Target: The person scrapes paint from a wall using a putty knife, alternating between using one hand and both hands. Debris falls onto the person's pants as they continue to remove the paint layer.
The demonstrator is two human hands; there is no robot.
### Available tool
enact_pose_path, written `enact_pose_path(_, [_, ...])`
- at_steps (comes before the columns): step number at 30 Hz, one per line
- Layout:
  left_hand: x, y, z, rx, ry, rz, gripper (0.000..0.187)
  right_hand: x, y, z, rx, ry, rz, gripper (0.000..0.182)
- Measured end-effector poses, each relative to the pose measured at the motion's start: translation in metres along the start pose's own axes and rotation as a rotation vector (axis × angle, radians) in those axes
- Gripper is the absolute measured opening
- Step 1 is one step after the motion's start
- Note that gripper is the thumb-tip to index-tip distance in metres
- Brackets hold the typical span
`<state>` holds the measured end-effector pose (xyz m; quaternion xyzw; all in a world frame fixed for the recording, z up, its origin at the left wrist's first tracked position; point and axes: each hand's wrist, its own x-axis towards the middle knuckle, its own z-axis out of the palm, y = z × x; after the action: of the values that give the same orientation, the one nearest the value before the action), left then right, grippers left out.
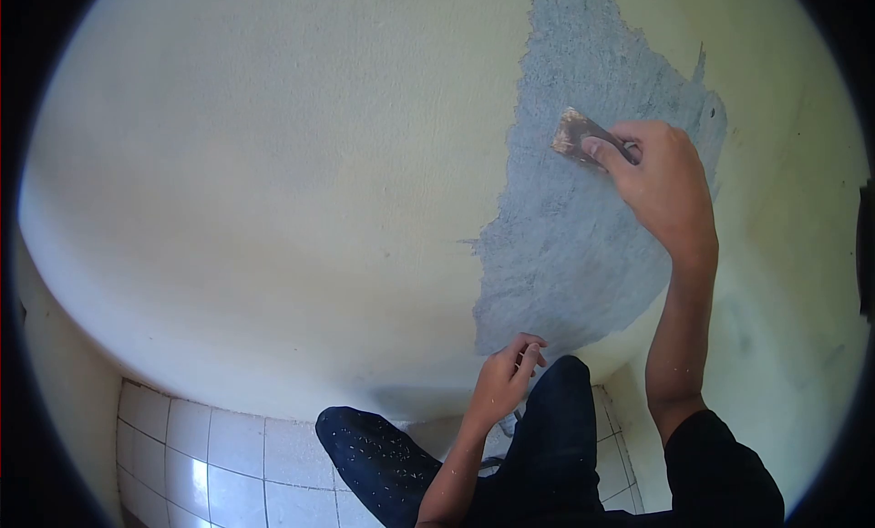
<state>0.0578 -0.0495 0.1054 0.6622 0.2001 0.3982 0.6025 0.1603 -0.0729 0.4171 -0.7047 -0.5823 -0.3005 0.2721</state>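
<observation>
Grasps in the right hand [665, 172] a flat, worn tool [574, 136], likely light, stiff and best pinched at the darker end, over the grey patch [565, 236] of wall [301, 154], and curls the left hand [506, 373] beside the right knee [568, 375], with any grasp impossible to tell.

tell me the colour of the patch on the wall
The patch is bluish grey, seen best in the head view.

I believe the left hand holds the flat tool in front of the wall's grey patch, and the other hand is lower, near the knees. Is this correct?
The side is wrong: the head view shows the right hand holding the flat tool over the grey patch; the left hand is lower, near the knees.
</observation>
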Motion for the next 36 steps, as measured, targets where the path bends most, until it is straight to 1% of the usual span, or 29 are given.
enact_pose_path(3, [0.002,0.003,0.0,0.005,0.006,0.01,0.03,0.011,-0.022,0.013,0.061,0.01,-0.067,0.034])
enact_pose_path(6, [0.002,0.006,0.001,0.047,0.016,0.012,0.03,0.011,-0.033,0.001,0.032,-0.062,0.004,0.033])
enact_pose_path(9, [-0.001,0.006,0.008,0.065,0.012,0.028,0.03,0.007,-0.014,0.012,0.082,-0.027,-0.045,0.032])
enact_pose_path(11, [-0.005,0.006,0.012,0.057,-0.004,0.034,0.029,0.007,0.001,0.002,0.09,-0.014,0.001,0.032])
enact_pose_path(12, [-0.007,0.007,0.011,0.101,-0.024,0.028,0.029,0.007,0.003,0.001,0.097,-0.011,0.026,0.032])
enact_pose_path(14, [-0.009,0.008,0.01,0.184,-0.056,0.022,0.029,0.011,-0.005,0.007,0.153,-0.029,-0.004,0.031])
enact_pose_path(18, [-0.008,0.007,0.009,0.202,-0.041,0.034,0.028,0.02,-0.035,0.019,0.16,-0.01,-0.108,0.03])
enact_pose_path(21, [-0.01,0.009,0.008,0.222,-0.009,0.042,0.028,0.02,-0.034,0.02,0.15,-0.013,-0.118,0.03])
enact_pose_path(24, [-0.013,0.011,0.008,0.209,-0.012,0.042,0.028,0.013,-0.015,0.01,0.128,0.018,-0.067,0.032])
enact_pose_path(27, [-0.015,0.012,0.005,0.205,-0.022,0.04,0.028,0.017,-0.009,0.002,0.127,0.005,0.043,0.033])
enact_pose_path(30, [-0.012,0.012,0.004,0.213,-0.015,0.05,0.028,0.022,-0.029,0.013,0.16,0.061,-0.094,0.033])
enact_pose_path(33, [-0.008,0.012,0.004,0.21,0.011,0.053,0.027,0.024,-0.036,0.012,0.131,0.03,-0.112,0.034])
enact_pose_path(36, [-0.009,0.011,0.006,0.18,0.015,0.062,0.026,0.019,-0.024,0.01,0.156,0.082,-0.097,0.035])
